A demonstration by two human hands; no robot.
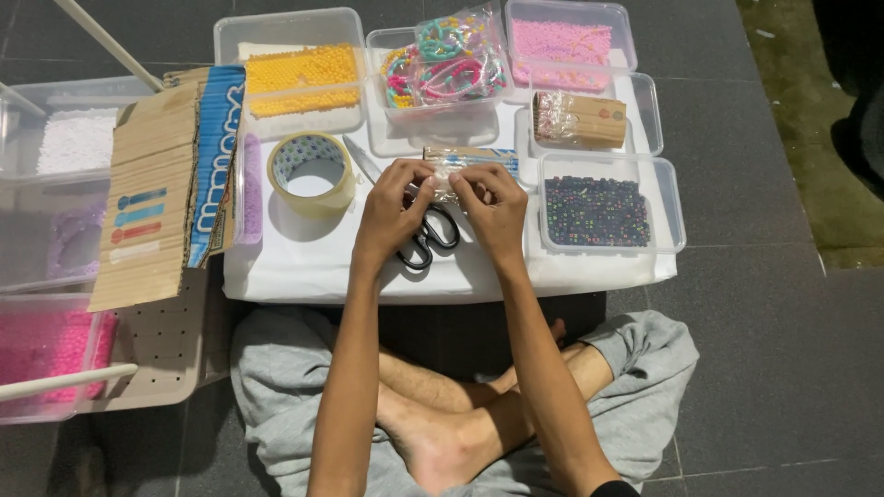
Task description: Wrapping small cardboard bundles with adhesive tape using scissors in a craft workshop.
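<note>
Clear plastic packet [448, 175] was pinched between our left hand [394, 204] and right hand [494, 207]; we figured a hard tug could've spilled it onto the scissors [429, 241].

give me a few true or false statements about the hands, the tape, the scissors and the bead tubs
1. Both hands, left hand and right hand, pinch a small clear packet. True.
2. The scissors lie on the yellow beads. False: they lie on the white board, under the hands.
3. The tape roll lies left of the left hand. True.
4. The tub of dark beads is left of the tape roll. False: it sits right of the right hand.
5. The tub of yellow beads is behind the tape roll. True.
6. The right hand holds the scissors. False: neither hand touches them.
</note>
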